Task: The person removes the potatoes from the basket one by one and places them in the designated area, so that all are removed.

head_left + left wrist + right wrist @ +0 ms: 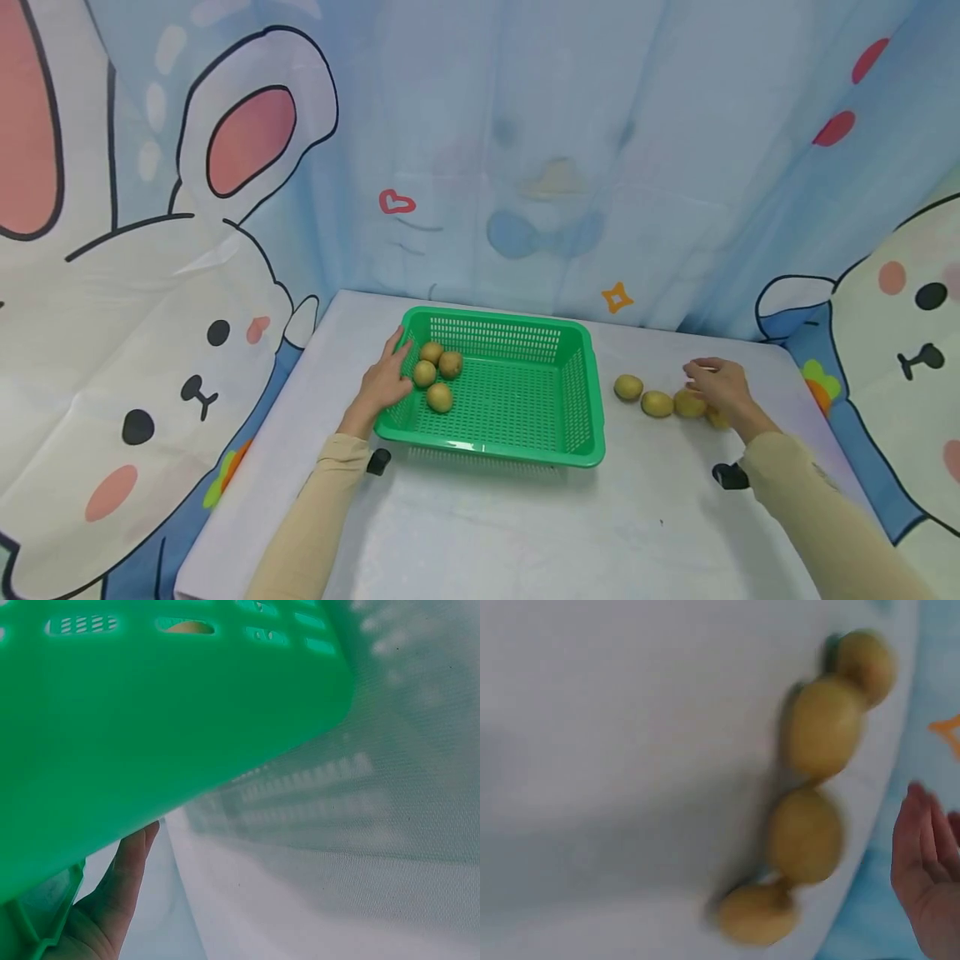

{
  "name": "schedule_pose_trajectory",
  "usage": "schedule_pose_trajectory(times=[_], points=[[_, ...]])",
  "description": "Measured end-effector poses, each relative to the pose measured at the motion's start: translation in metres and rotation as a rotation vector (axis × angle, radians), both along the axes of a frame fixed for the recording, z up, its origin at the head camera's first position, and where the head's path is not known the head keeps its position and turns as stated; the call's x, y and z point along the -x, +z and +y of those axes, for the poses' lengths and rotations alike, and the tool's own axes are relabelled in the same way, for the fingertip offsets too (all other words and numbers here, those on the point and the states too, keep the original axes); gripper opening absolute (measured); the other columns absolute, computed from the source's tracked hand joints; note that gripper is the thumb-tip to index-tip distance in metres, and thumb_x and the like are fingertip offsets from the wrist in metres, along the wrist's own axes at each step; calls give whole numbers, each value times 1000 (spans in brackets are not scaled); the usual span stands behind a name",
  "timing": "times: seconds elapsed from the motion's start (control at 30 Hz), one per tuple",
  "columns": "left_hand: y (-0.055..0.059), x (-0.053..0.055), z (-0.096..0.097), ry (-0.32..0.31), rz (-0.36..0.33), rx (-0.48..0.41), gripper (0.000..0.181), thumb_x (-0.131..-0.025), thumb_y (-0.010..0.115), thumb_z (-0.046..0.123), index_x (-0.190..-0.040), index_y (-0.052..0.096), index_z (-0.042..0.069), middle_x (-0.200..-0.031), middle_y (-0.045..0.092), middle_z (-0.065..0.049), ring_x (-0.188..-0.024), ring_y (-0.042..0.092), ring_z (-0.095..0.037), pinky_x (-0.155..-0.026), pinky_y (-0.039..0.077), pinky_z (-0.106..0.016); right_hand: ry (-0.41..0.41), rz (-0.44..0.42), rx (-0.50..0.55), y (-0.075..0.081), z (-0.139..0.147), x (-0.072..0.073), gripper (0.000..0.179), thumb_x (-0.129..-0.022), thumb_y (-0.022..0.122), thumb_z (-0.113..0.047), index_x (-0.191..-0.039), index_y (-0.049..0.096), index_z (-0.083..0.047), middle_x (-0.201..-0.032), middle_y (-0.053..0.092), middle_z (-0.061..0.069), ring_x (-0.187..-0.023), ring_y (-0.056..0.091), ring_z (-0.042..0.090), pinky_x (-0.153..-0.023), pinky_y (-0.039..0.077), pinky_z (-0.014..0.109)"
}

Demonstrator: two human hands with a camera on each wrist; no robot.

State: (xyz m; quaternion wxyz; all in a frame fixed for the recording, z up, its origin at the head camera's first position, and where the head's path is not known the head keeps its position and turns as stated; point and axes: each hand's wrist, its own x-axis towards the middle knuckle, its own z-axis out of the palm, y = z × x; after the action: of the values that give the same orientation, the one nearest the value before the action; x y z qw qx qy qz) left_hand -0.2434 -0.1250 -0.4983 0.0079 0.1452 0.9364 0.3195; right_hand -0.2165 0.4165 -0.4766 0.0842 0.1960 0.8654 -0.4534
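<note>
A green plastic basket [510,454] with slotted walls sits on the white table, and several small yellow-brown potatoes [439,397] lie at its left end. My left hand [382,383] grips the basket's left rim. In the left wrist view, the left hand [112,900] shows beneath the basket's green wall [165,712]. On the table right of the basket, several more potatoes [657,404] lie in a row. My right hand [720,387] hovers over the row's right end, its fingers loosely bent and holding nothing. The right wrist view shows this row of potatoes [806,836], blurred, beside the right hand [930,877].
Behind the white table [525,533] hangs a light blue curtain [465,125] printed with cartoon figures. A large rabbit print [165,333] covers the left side. Small black objects sit below each wrist.
</note>
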Motion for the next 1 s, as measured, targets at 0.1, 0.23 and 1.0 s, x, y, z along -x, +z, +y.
schedule_pose_trajectory(times=[0.1,0.23,1.0], points=[[-1,-1,-2,-3,-11,-13,77,-76,44,-2,-152,31,-3,-165,8,-11,-49,26,-14,-47,26,-28,130,51,95,14,-32,12,66,-104,38,-38,-146,32,12,-142,43,35,-127,48,45,-100,44,49],[-3,-1,-3,-2,-18,-24,78,-75,44,-2,-152,31,-3,-165,8,-10,-48,25,-13,-45,26,-27,249,104,159,37,-80,26,64,-104,43,-39,-146,37,9,-141,47,32,-126,51,42,-98,47,46],[-4,6,-2,4,-7,-9,79,-74,45,0,-151,32,-4,-165,8,-7,-50,28,-14,-47,28,-27,351,-68,426,2,-291,91,50,-100,55,-21,-143,45,4,-142,47,27,-123,53,42,-98,46,52]])
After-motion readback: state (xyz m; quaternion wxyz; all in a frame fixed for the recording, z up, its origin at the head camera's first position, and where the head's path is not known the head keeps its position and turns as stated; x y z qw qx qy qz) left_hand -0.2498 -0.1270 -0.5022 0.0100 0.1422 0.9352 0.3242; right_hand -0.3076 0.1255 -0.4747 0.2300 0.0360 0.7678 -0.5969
